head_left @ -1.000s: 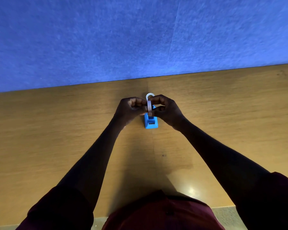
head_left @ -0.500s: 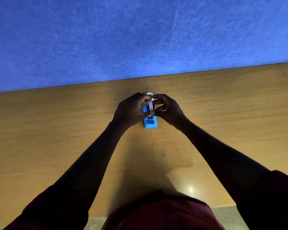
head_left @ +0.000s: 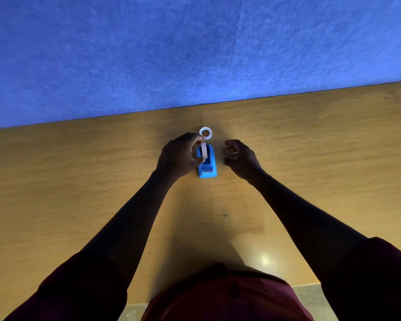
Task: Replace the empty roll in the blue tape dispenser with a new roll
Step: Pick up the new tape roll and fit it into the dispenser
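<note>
Blue tape dispenser [head_left: 207, 163] upright on wooden tabletop [head_left: 79, 181], near centre. Tape roll [head_left: 203, 151] on edge over dispenser's cradle, pinched by left hand [head_left: 180, 156] fingers. Second white ring [head_left: 205, 132] flat on tabletop just beyond dispenser. Right hand [head_left: 240, 157] just right of dispenser, apart from it, fingers loosely curled, holding nothing. Blue wall panel [head_left: 195, 47] behind.
</note>
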A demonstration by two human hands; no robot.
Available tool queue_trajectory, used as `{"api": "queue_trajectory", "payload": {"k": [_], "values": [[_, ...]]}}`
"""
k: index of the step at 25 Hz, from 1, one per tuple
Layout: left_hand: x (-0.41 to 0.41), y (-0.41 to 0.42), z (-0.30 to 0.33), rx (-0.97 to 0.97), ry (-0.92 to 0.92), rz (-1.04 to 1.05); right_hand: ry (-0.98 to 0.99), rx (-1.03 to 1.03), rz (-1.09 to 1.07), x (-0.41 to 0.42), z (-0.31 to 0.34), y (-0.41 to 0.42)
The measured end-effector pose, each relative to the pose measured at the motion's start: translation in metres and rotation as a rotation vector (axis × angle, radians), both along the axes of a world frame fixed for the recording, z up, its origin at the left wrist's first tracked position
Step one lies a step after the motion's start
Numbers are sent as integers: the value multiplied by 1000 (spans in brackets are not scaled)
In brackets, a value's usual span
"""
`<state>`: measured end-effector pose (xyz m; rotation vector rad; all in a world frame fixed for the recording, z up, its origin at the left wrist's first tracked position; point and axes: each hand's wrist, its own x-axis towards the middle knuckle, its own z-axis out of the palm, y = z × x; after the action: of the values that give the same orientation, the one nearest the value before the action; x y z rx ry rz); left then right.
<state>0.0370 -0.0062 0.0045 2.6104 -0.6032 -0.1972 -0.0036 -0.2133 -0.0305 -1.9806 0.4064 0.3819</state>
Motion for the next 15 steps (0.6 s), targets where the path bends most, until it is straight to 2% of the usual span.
{"api": "queue_trajectory", "payload": {"k": [15], "values": [[4, -3, -13, 48, 25, -5, 56, -37, 19, -2, -13, -3]]}}
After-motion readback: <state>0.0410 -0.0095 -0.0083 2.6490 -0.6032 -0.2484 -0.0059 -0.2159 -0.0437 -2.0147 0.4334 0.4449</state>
